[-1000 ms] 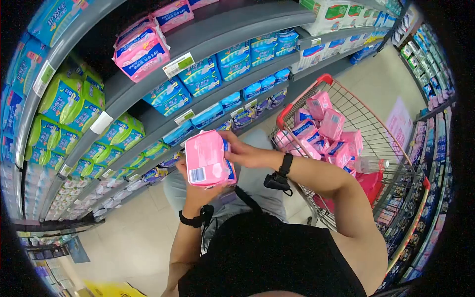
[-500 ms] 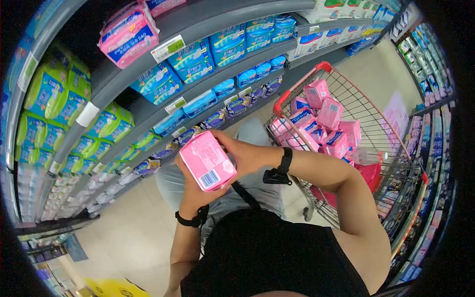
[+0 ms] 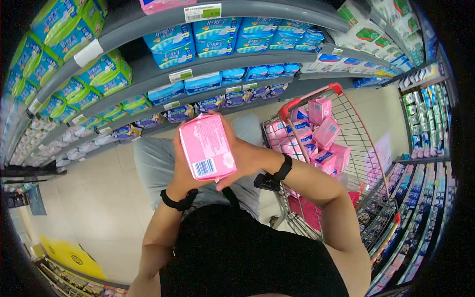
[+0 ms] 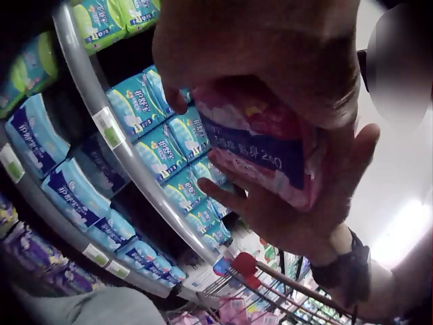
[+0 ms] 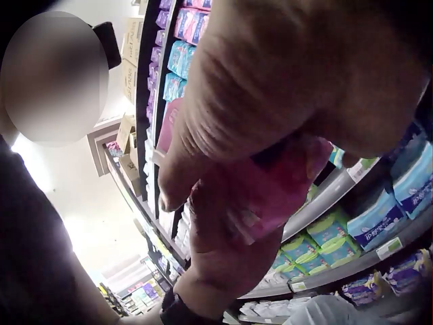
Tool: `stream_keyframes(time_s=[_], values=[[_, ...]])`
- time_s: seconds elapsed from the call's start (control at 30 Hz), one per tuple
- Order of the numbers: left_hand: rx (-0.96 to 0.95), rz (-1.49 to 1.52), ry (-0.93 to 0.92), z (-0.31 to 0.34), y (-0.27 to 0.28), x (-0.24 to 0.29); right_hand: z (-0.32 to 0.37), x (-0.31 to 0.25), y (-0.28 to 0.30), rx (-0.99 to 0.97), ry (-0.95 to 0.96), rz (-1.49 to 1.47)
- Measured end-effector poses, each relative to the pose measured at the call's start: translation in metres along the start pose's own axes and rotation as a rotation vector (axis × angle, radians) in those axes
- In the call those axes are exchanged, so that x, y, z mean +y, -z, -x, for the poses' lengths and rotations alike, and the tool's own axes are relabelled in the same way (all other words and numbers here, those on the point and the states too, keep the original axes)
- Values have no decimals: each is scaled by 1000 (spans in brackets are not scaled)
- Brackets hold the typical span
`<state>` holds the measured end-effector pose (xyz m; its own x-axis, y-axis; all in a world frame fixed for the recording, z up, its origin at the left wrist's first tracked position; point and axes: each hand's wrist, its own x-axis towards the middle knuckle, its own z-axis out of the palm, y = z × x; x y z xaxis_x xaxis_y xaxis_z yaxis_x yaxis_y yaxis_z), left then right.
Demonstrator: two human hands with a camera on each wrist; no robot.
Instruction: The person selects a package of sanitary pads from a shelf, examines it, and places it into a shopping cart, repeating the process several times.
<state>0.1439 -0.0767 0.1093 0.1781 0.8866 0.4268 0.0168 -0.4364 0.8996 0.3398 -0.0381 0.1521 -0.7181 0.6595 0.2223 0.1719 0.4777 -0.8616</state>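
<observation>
In the head view a pink pack (image 3: 208,147) with a barcode on its upper face is held between both hands over the person's lap. The left hand (image 3: 184,166) grips its left side and the right hand (image 3: 242,157) grips its right side. The left wrist view shows the pack's dark blue label (image 4: 260,152) between the two hands. In the right wrist view the hands cover much of the pink pack (image 5: 270,193). Fingers beneath the pack are partly hidden in the head view.
A shopping cart (image 3: 357,106) with several pink packs (image 3: 326,132) stands on the right. Shelves (image 3: 148,74) ahead hold blue packs (image 3: 170,45), green packs (image 3: 106,74) and purple packs (image 3: 179,113). A yellow floor sign (image 3: 74,257) lies at the lower left.
The head view has turned, so the shelves and cart appear shifted. The pink pack has been tilted so its barcode face points up, and both hands still grip it.
</observation>
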Motion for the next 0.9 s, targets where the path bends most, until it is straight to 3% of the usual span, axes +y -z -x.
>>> stream_keyframes(time_s=[0.03, 0.13, 0.2, 0.5, 0.6, 0.67, 0.73, 0.8, 0.9], values=[[18, 13, 28, 2, 1, -4, 0, 0, 0, 19, -6, 128], [57, -2, -4, 3, 4, -3, -3, -2, -1, 54, -38, -188], [73, -55, -69, 3, 5, -2, -6, -9, 5, 46, -68, -138], [61, 35, 88, 17, 2, -2, -4, -6, -2, 66, -31, -53], [-34, -220, 113, 34, 10, -13, 0, -1, -12, 62, 1, -114], [-210, -308, 125, 43, 19, -14, 0, 3, -14, 40, 54, -83], [-223, -78, 164, 49, 23, -12, -6, 1, -9, 24, 143, 45], [-63, 473, 230, 49, 14, -5, -7, -2, -7, 11, 138, 39], [162, 667, 493, 29, 9, 15, -7, -1, -6, 29, 134, 41]])
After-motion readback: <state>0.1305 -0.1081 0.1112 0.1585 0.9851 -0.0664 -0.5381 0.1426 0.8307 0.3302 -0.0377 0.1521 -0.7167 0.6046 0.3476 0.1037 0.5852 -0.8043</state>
